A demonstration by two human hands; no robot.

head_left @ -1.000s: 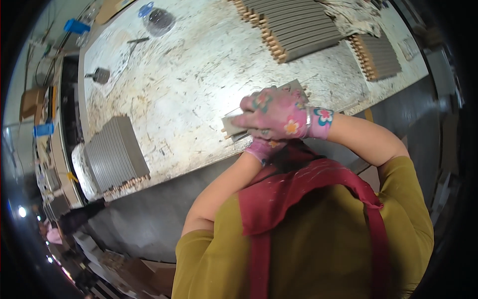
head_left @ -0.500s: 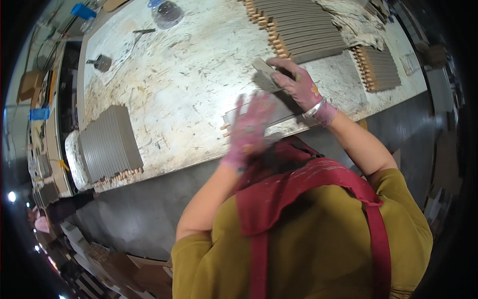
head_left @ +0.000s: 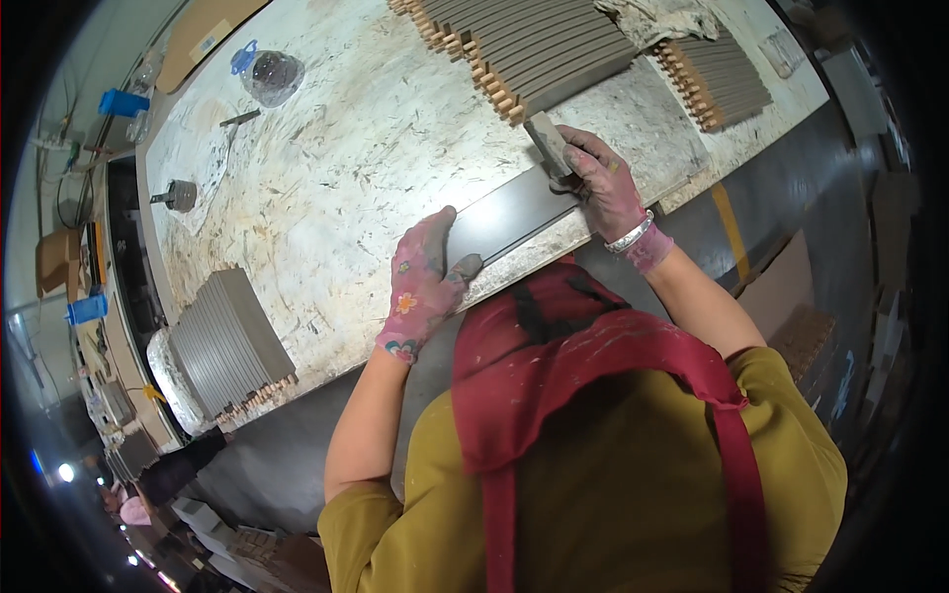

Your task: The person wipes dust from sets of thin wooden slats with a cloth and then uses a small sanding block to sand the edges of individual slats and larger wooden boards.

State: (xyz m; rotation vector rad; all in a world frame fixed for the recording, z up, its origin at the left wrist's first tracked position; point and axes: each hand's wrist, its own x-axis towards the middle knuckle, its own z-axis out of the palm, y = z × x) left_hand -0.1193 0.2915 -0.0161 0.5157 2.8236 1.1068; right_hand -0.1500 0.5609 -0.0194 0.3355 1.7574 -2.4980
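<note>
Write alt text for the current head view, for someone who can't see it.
A pink-gloved left hand holds one end of a flat grey panel on a scuffed white tabletop; the pink-gloved right hand grips a small grey rectangular block. Rows of grey strips with tan pegs lie farther back.

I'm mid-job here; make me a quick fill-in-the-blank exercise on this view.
1. The small grey block is held in the ____ hand.
2. The left hand touches the flat board near its ____ end.
3. Both hands wear pink ____.
4. The clear jug has a ____ top.

Missing words: right; left; gloves; blue.
</note>
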